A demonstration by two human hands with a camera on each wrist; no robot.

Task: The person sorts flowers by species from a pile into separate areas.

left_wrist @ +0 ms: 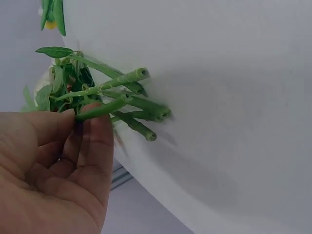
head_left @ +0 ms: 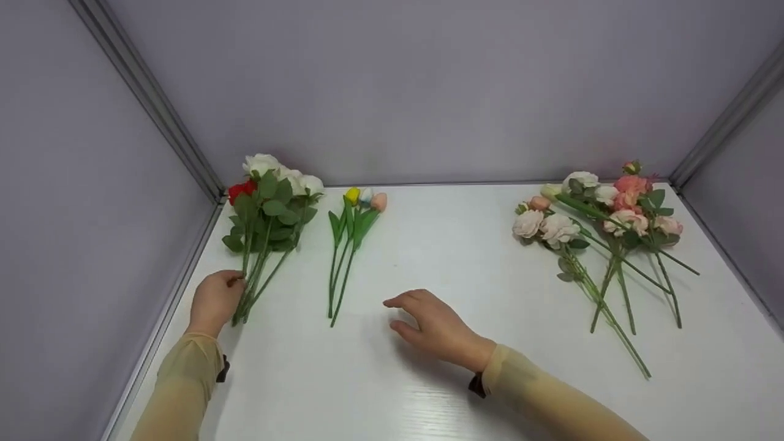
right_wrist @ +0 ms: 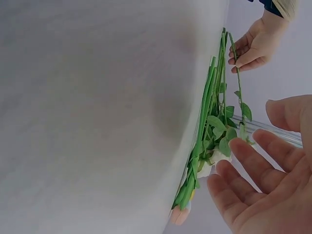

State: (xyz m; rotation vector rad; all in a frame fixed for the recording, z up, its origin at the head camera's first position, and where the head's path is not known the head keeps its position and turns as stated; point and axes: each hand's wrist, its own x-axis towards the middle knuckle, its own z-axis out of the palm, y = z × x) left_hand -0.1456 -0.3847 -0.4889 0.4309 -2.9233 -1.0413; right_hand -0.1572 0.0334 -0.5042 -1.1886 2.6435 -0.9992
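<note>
At the left of the head view, my left hand pinches one green rose stem between thumb and fingers. That stem belongs to a bunch with a red rose and several white roses, which lies by the back left corner. In the left wrist view, the cut ends of other stems stick out beside the pinched one. My right hand hovers over the middle of the table, fingers loosely bent and holding nothing. Nearest to it lie three tulips, yellow, pale blue-white and peach.
On the right of the white table lies a loose pile of pink and white flowers with crossing stems. Grey panels rise behind the table and along both sides.
</note>
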